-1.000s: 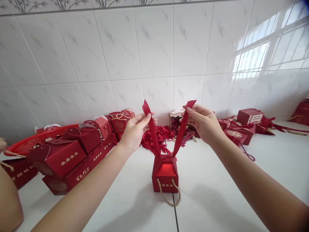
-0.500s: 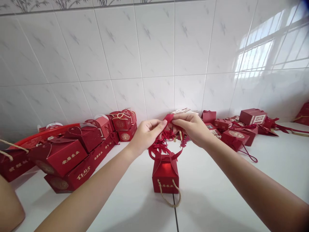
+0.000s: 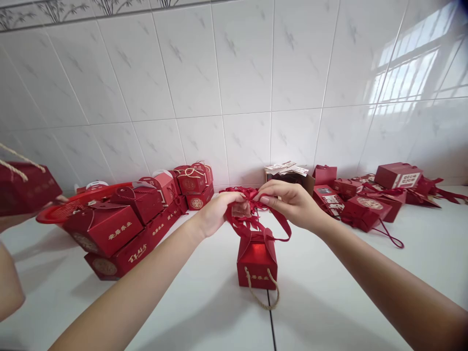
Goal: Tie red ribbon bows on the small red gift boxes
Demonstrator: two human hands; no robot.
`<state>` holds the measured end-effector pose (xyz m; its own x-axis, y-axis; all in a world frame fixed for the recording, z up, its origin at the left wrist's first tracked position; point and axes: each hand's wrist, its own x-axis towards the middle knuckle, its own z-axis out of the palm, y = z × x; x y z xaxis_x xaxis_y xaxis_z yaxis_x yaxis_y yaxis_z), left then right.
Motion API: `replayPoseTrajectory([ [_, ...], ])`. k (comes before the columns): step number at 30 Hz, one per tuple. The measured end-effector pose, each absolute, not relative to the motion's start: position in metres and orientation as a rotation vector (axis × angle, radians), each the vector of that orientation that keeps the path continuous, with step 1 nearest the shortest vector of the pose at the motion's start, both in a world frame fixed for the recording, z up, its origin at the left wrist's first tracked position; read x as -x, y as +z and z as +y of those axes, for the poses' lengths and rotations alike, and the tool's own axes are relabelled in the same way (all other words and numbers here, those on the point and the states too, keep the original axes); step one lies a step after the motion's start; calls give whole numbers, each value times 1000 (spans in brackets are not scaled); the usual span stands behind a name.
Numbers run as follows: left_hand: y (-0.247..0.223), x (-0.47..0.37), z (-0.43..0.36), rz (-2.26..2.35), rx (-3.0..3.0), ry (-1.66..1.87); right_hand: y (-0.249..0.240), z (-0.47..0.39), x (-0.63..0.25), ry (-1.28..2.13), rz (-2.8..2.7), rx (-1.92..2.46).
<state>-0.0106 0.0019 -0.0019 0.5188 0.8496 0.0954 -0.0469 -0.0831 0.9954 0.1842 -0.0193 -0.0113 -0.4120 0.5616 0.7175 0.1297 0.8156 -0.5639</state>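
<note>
A small red box [image 3: 257,265] with a rope handle [image 3: 263,304] stands upright on the white table. Red ribbon [image 3: 281,222] runs from the top of this box up to both hands. My left hand [image 3: 221,210], fingers curled, grips the ribbon above and left of the box. Across from it, my right hand [image 3: 288,201] pinches the same ribbon between thumb and forefinger. The fingertips are close together, and the ribbon partly hides them. Behind the hands lies a heap of red ribbons [image 3: 239,189].
Stacked red boxes [image 3: 109,229] and a red basket [image 3: 54,214] are on the left. Another person's arm [image 3: 9,282] is at the left edge, near a raised red box [image 3: 27,190]. More red boxes [image 3: 361,212] lie right, beside a carton holding cards [image 3: 287,168].
My hands have come down closer to the box, and the ribbon loop on the right now hangs wider. At the left, the other person's red box has appeared higher up. The view has shifted slightly left.
</note>
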Motion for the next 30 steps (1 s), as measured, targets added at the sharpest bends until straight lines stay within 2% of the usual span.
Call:
replayPoseTrajectory([
  [6,-3,12,7,696,-1383,779,-16,-18,-191,-400,-2303,531],
  [13,-1,12,-1,850,-1615,837,-17,-20,-192,-791,-2329,584],
  [19,-7,14,-19,948,-2109,1032,-32,-19,-195,-686,-2232,640],
  [24,-20,31,-28,1283,-2687,1334,-55,-29,-217,-320,-1996,766],
  [27,-31,63,-28,1589,-2763,1267,-64,-41,-250,-116,-1887,1019],
  [30,-50,104,-27,1913,-2655,1012,-69,-55,-288,99,-1886,1417],
])
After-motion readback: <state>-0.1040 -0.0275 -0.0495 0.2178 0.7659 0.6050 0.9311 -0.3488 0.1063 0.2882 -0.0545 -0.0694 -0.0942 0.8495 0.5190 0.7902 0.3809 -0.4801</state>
